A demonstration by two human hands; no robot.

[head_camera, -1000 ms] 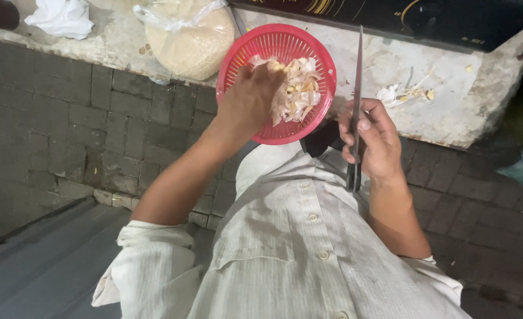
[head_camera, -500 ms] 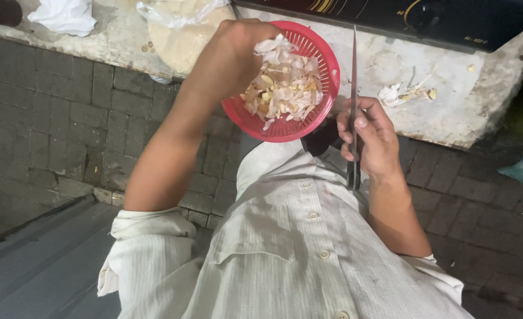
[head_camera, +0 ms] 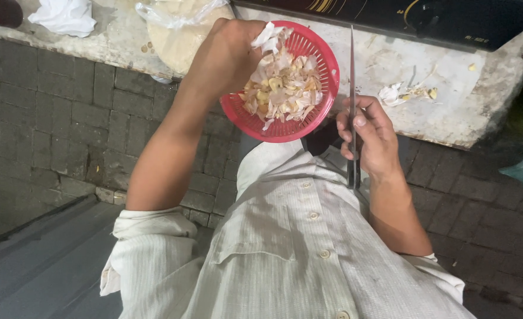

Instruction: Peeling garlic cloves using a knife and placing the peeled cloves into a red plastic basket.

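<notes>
In the head view, one round red plastic basket with a slotted wall is seen at the near edge of a rough concrete ledge; whether it rests on the ledge or is held just before it cannot be told. It is filled with garlic cloves and skins, pale yellow pieces mixed with thin white papery peel, too many to be counted. The left hand is placed at the left rim of the basket, its fingers closed together on a white tuft of garlic skin that is lifted above the heap. One long knife is held in the right hand, just to the right of the basket; the fingers are wrapped around the dark handle, and the thin blade is pointed away from the body, over the ledge.

On the ledge, one small heap of peel scraps is seen to the right of the knife, well apart from the basket. One clear plastic bag with pale content is laid behind the left hand, and one crumpled white cloth is at the far left. A dark flat appliance is placed along the back of the ledge. The front of the ledge and the floor are made of grey bricks. A light striped shirt with buttons is worn, the sleeves rolled up.
</notes>
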